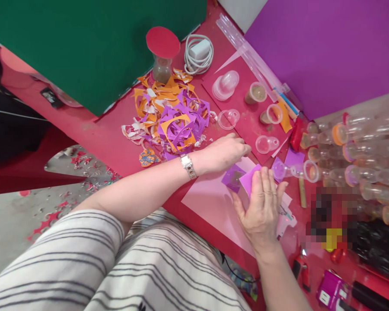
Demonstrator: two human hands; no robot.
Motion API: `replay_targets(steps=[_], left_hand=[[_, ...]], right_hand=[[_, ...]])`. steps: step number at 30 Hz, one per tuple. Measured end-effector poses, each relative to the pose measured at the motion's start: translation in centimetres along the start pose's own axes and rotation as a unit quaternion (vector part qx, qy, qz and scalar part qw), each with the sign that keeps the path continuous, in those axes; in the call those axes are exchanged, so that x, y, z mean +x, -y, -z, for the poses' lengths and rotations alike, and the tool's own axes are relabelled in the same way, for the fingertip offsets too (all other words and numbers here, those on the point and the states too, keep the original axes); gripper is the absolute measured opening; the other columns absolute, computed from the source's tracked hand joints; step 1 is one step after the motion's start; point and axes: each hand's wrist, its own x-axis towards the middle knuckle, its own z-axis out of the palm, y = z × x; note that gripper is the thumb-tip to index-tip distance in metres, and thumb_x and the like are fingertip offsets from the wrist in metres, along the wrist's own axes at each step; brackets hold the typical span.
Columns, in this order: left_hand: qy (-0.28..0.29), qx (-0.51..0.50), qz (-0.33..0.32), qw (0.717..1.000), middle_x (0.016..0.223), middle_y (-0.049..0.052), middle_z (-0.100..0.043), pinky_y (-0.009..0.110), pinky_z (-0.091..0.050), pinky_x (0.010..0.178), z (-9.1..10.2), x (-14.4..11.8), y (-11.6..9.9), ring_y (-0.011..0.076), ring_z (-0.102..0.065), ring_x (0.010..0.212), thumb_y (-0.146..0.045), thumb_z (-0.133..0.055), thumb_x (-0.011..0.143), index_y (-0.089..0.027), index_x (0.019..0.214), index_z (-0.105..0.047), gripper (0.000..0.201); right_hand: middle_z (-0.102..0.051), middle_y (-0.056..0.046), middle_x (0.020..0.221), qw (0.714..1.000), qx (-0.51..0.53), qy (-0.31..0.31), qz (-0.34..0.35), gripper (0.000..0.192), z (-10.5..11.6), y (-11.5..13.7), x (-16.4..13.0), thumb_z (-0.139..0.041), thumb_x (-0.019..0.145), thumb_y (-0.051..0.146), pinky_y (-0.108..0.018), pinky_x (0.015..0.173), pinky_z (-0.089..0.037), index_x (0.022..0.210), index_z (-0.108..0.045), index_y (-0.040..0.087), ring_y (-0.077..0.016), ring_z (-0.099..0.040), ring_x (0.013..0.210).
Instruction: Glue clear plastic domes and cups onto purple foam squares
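Observation:
My right hand [262,203] lies palm down over a purple square of paper or foam [250,178], fingers stretched out and thumb apart. Just left of it, a second purple square [233,178] has something clear and round on top. Reaching in from the left is my left hand [225,153], wearing a metal watch [188,166] on its wrist. Its fingers bend down out of sight, so a grip cannot be made out. Beneath both hands is a pale pink sheet [214,201]. A clear hourglass-shaped plastic piece [291,170] lies right of my right hand's fingers.
Orange and purple scraps [178,116] are heaped at the left. Beyond my hands stand sand-filled clear cups [256,93] and empty plastic pieces [266,144]. Many clear bottle shapes [363,151] line the right. A coiled white cable [198,54] sits at the back.

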Motion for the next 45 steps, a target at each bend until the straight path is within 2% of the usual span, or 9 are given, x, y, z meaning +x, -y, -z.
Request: replay_targets(steps=[6,10,15,18,22,26,36,45], left_hand=[[0.008,0.021,-0.001,1.000,0.101,0.010,-0.071,0.031,-0.039,0.086,0.3,-0.1,-0.2,0.0197,-0.061,0.094,-0.012,-0.048,0.093,-0.013,0.098,-0.066,0.018],[0.027,0.032,0.011,0.999,0.101,0.010,-0.071,0.030,-0.039,0.084,0.4,-0.1,-0.4,0.0198,-0.060,0.094,-0.011,-0.047,0.094,-0.013,0.100,-0.066,0.020],[0.028,0.029,0.006,0.999,0.100,0.010,-0.071,0.030,-0.038,0.086,0.2,0.0,-0.3,0.0194,-0.060,0.093,-0.013,-0.046,0.095,-0.011,0.099,-0.067,0.021],[0.016,0.038,-0.002,0.999,0.096,0.009,-0.071,0.031,-0.038,0.085,-0.1,0.0,-0.2,0.0193,-0.060,0.091,-0.015,-0.045,0.096,-0.013,0.095,-0.067,0.021],[0.008,0.053,-0.016,0.998,0.094,0.009,-0.071,0.032,-0.038,0.084,-0.4,0.1,0.0,0.0196,-0.060,0.088,-0.016,-0.046,0.096,-0.014,0.093,-0.066,0.021],[0.012,0.066,-0.020,0.998,0.092,0.010,-0.070,0.033,-0.038,0.083,-0.5,0.2,0.1,0.0201,-0.060,0.087,-0.014,-0.046,0.095,-0.013,0.094,-0.067,0.021],[-0.001,0.081,-0.019,0.997,0.084,0.009,-0.068,0.032,-0.036,0.078,-0.7,0.2,0.1,0.0181,-0.055,0.074,-0.015,-0.045,0.098,-0.013,0.089,-0.067,0.024],[-0.025,0.099,-0.025,0.994,0.078,0.007,-0.066,0.032,-0.036,0.078,-1.5,0.2,0.5,0.0177,-0.053,0.071,-0.015,-0.045,0.096,-0.014,0.088,-0.066,0.022]], right_hand=[[-0.050,-0.022,0.148,0.991,0.069,-0.011,0.115,0.075,-0.2,-3.2,0.1,-0.064,0.092,0.026,-0.062,0.115,-0.032,0.155,-0.027,0.013,-0.0319,-0.040,0.144],[-0.054,-0.021,0.145,0.986,0.072,-0.018,0.151,0.074,-0.4,-4.2,0.3,-0.065,0.090,0.025,-0.060,0.117,-0.029,0.153,-0.029,0.013,-0.0296,-0.039,0.145],[-0.046,-0.023,0.151,0.991,0.029,-0.020,0.128,0.077,0.3,-3.4,-0.3,-0.060,0.093,0.044,-0.066,0.118,-0.019,0.155,-0.027,0.011,-0.0335,-0.030,0.148],[-0.038,-0.027,0.155,0.997,0.002,-0.018,0.071,0.080,1.0,-2.0,-0.9,-0.051,0.096,0.051,-0.070,0.116,-0.017,0.156,-0.022,0.007,-0.0379,-0.028,0.148],[-0.040,-0.029,0.153,0.999,-0.040,0.014,-0.029,0.076,1.3,0.7,-1.2,-0.046,0.099,0.046,-0.072,0.114,-0.018,0.157,-0.019,0.006,-0.0407,-0.035,0.144],[-0.049,-0.028,0.147,0.996,-0.063,0.022,-0.064,0.075,0.9,2.5,-0.8,-0.051,0.098,0.042,-0.072,0.113,-0.020,0.158,-0.019,0.008,-0.0399,-0.048,0.136],[-0.059,-0.028,0.137,0.998,-0.055,-0.022,-0.034,0.070,0.3,1.5,-1.0,-0.055,0.097,0.038,-0.065,0.112,-0.033,0.153,-0.031,0.005,-0.0373,-0.053,0.133],[-0.050,-0.023,0.148,0.999,0.034,-0.021,0.027,0.069,0.1,-0.4,-1.0,-0.056,0.096,0.029,-0.061,0.117,-0.028,0.155,-0.027,0.009,-0.0327,-0.041,0.143]])
